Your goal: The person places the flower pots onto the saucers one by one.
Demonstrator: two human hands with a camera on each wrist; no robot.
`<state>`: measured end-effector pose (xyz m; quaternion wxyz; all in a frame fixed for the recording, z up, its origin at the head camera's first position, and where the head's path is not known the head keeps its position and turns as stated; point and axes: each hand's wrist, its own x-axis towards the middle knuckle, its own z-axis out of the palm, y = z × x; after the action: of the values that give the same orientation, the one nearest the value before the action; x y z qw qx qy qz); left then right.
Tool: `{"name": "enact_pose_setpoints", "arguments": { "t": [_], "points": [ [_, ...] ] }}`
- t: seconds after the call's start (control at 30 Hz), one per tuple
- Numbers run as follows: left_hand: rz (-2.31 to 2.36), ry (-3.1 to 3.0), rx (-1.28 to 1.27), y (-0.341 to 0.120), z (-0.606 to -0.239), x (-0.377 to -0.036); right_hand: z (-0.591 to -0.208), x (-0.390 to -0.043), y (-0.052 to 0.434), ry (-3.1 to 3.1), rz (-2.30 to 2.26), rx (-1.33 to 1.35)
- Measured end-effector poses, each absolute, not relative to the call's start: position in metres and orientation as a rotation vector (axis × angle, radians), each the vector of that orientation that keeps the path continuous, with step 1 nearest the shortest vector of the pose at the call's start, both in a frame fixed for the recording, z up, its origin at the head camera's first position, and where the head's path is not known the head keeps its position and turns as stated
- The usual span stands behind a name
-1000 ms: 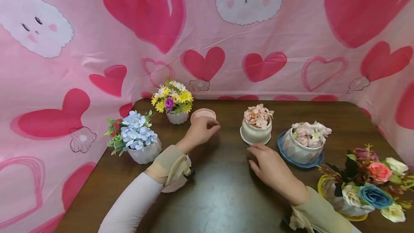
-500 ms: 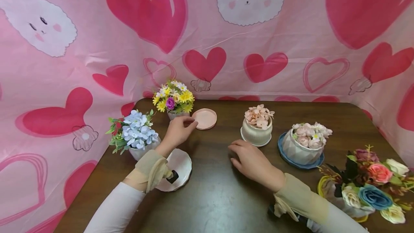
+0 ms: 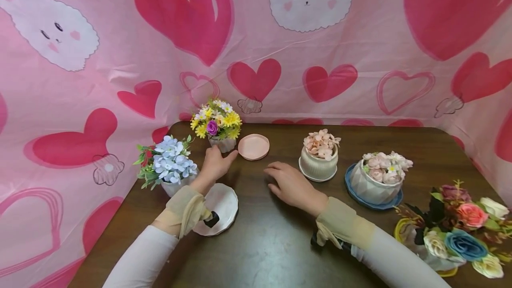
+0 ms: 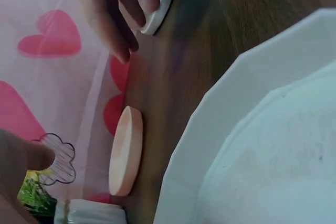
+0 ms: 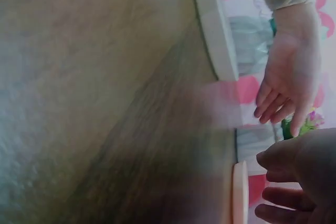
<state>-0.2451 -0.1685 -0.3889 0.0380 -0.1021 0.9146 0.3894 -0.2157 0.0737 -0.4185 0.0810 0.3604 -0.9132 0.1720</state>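
Note:
My left hand is at the front of a white pot of yellow, white and purple flowers, its thumb apart from the fingers. In the right wrist view, that left hand has loosely extended fingers and a bare palm. Beside the pot lies a round pink saucer. A larger white faceted saucer is partly covered by the left wrist. My right hand hovers over the middle of the table, fingers relaxed, holding nothing. In the left wrist view, the pink saucer appears edge-on.
At the left stands a pot of blue flowers. Right of centre, a ribbed pot of peach flowers sits on a white saucer. Farther right are a pale-rose pot on a blue saucer and a mixed rose arrangement on yellow.
My left hand has withdrawn from the pink saucer, leaving it uncovered, and moved left to the yellow-flower pot. My right hand has moved left, away from the peach-flower pot.

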Motion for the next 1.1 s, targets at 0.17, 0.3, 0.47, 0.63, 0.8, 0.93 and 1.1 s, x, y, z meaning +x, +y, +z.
{"name": "enact_pose_setpoints", "arguments": {
  "t": [0.17, 0.3, 0.47, 0.63, 0.8, 0.93, 1.1],
  "points": [
    [1.357, 2.802, -0.47, -0.168, -0.394, -0.251, -0.424, -0.222, 0.065, -2.732, 0.476, 1.093],
    [1.494, 2.74, -0.622, -0.168, -0.4, -0.26, -0.429, -0.229, 0.057, -2.706, 0.444, 1.109],
    [1.686, 2.671, -0.73, -0.164, -0.408, -0.27, -0.435, -0.237, 0.049, -2.677, 0.439, 1.119],
    [1.867, 2.712, -0.819, -0.159, -0.416, -0.283, -0.436, -0.246, 0.045, -2.667, 0.445, 1.115],
    [1.983, 2.793, -0.898, -0.151, -0.42, -0.295, -0.435, -0.253, 0.045, -2.655, 0.412, 1.127],
    [2.062, 2.792, -0.954, -0.147, -0.426, -0.301, -0.436, -0.256, 0.044, -2.671, 0.369, 1.142],
    [2.169, 2.685, -1.052, -0.146, -0.435, -0.307, -0.44, -0.258, 0.045, -2.758, 0.35, 1.151]
  ]
}}
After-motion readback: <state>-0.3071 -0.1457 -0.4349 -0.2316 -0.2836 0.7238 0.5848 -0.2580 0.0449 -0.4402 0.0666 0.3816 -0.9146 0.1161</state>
